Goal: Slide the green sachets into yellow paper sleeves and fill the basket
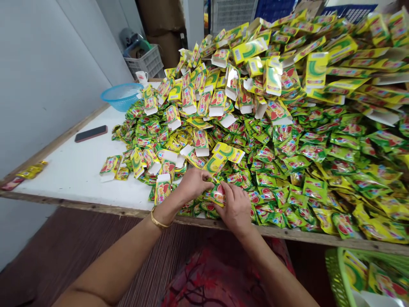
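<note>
Near the table's front edge my two hands meet over the heap. My right hand [236,207] has its fingers closed round a small watermelon-printed packet [218,194]; whether this is a carton or a sachet I cannot tell. My left hand [194,184] is closed in a pinch at the packet's upper left, and what lies between its fingertips is hidden. Just beyond the hands lies a yellow carton [215,162]. To the left of my left wrist, an open-flapped carton [162,189] rests on the pile. Green sachets [266,192] spread to the right.
Many flat yellow cartons [316,70] are heaped at the back right. On the white table [73,170] lie a phone [91,134] and yellow sachets [32,170]. A blue basket [122,97] stands at the back left. A green basket [338,277] holding cartons is below the front edge.
</note>
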{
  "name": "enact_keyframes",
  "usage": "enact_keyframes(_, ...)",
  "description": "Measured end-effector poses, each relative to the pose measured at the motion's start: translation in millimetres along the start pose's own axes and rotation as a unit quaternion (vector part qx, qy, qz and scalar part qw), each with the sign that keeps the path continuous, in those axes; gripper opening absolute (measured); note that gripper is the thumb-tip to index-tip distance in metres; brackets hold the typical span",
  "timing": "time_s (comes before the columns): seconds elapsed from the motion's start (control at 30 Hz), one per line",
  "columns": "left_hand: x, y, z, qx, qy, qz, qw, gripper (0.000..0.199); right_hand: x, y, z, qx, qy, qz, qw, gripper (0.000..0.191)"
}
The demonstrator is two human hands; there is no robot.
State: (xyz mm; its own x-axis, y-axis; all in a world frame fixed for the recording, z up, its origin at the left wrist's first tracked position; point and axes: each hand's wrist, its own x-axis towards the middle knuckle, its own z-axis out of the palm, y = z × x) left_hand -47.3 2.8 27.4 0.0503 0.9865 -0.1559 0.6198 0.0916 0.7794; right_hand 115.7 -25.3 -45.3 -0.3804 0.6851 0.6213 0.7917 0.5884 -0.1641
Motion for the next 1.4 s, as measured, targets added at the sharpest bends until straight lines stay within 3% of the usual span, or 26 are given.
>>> enact_keyframes(0.13,1.8,-5.0,-5.1,-0.086,-0.084,-0.041,0.992,0.016,-0.3,-0.6,-0.3,0.003,0.000,-0.005,1.000,0.043)
enact_keyframes(0.2,0.3,-6.8,-4.3,-0.073,-0.073,-0.026,0.994,0.019,-0.3,-1.5,-0.8,0.004,-0.002,-0.015,1.000,0.044)
enact_keyframes(0.37,-1.8,-2.5,7.7,0.014,0.030,0.036,0.999,0.022,-1.3,-1.6,-0.6,0.002,-0.007,-0.018,1.000,0.043)
enact_keyframes(0.43,-2.5,1.0,9.5,-0.005,0.020,0.016,1.000,0.022,-1.5,-0.6,0.1,0.003,-0.004,-0.013,1.000,0.044)
enact_keyframes(0.57,-7.7,4.2,-0.2,-0.085,-0.072,-0.002,0.994,0.017,-0.7,0.3,1.8,0.011,0.008,0.011,1.000,0.042)
enact_keyframes(0.73,-14.1,1.6,-6.9,-0.068,-0.023,0.011,0.997,0.009,-0.2,-0.4,2.1,0.018,0.002,0.010,1.000,0.043)
enact_keyframes(0.9,-10.5,4.4,9.3,-0.135,-0.091,-0.048,0.986,0.017,-0.6,1.1,0.0,0.010,0.021,-0.013,1.000,0.040)
enact_keyframes(1.13,-22.5,6.6,1.3,-0.264,-0.209,-0.019,0.942,0.013,0.4,0.9,-0.6,0.007,0.022,-0.016,1.000,0.039)
enact_keyframes(1.3,-37.0,16.2,-5.1,-0.297,-0.188,-0.030,0.936,0.021,2.0,-1.5,-2.6,0.029,0.007,-0.002,1.000,0.040)
enact_keyframes(1.4,-34.2,19.9,-16.7,-0.320,-0.114,0.002,0.940,0.034,-13.5,19.5,-28.3,0.025,0.024,0.075,0.997,0.048)
